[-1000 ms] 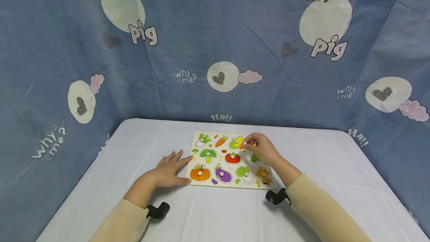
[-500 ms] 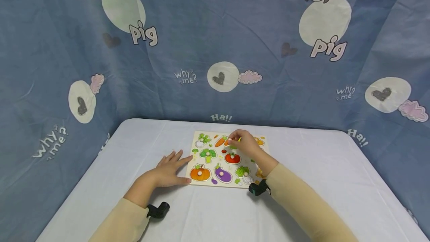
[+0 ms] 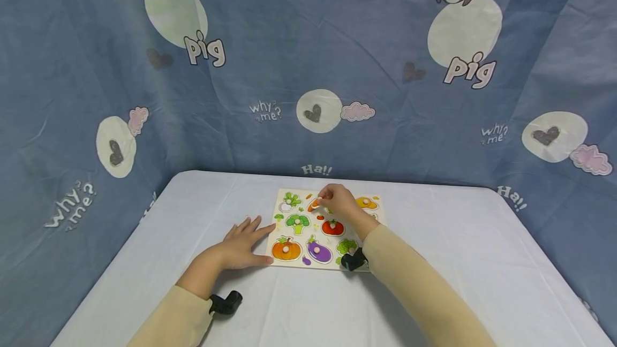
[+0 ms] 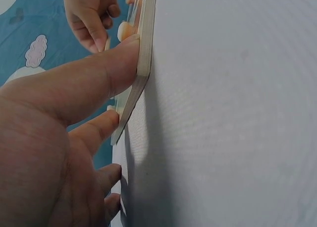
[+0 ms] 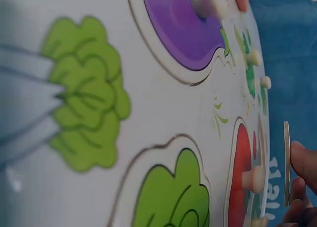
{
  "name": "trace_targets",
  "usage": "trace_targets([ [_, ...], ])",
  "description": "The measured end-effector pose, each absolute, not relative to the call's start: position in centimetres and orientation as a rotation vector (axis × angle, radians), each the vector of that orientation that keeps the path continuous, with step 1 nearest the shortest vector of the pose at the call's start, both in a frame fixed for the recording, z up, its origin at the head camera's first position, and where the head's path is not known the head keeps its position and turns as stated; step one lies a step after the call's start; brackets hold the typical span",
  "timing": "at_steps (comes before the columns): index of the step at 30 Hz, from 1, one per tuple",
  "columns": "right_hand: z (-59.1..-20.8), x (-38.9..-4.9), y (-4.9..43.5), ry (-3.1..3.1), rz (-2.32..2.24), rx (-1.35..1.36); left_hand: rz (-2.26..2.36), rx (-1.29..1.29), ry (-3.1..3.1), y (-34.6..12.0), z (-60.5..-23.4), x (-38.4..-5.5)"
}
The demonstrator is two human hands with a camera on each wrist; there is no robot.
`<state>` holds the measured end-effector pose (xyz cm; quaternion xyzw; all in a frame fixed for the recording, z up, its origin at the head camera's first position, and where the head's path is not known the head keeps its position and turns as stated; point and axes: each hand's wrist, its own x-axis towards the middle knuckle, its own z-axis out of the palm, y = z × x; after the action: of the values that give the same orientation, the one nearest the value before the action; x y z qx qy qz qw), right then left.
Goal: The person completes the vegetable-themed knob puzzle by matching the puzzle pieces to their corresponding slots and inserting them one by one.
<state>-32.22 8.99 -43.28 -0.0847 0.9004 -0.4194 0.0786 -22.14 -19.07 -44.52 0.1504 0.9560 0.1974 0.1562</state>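
My right hand (image 3: 339, 201) pinches an orange carrot puzzle piece by its knob, over the carrot picture near the top of the wooden vegetable puzzle board (image 3: 294, 264). In the right wrist view the carrot piece (image 5: 287, 162) shows edge-on as a thin wooden strip, raised off the board, with fingers (image 5: 303, 167) beside it. My left hand (image 3: 246, 243) lies with fingers spread at the board's left side. Its thumb (image 4: 121, 63) rests on the board's edge in the left wrist view. The corn picture is mostly hidden behind my right hand.
Knobbed pieces sit in the board: a pumpkin (image 3: 286, 249), an eggplant (image 3: 319, 251), a tomato (image 3: 332, 227) and a broccoli (image 3: 298, 223). A white cloth (image 3: 458, 234) covers the table. A blue printed curtain (image 3: 270, 143) hangs behind it.
My right hand has moved left across the top of the board with the carrot piece, from beside the corn to the carrot picture. The left hand has stayed put.
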Motion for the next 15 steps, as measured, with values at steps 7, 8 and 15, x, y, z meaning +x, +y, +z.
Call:
trace_targets([
  [7, -43.45, -32.70, 8.44, 2.706, -1.223, -0.249, 0.574, 0.436, 2.737, -18.96, -44.13, -21.94],
  [8, -43.52, -32.72, 8.38, 2.709, -1.219, -0.248, 0.580, 0.440, 2.735, -18.94, -44.12, -21.92],
  [15, -43.83, -32.69, 7.88, 2.742, -1.159, -0.263, 0.586, 0.456, 2.737, -18.96, -44.11, -21.83],
])
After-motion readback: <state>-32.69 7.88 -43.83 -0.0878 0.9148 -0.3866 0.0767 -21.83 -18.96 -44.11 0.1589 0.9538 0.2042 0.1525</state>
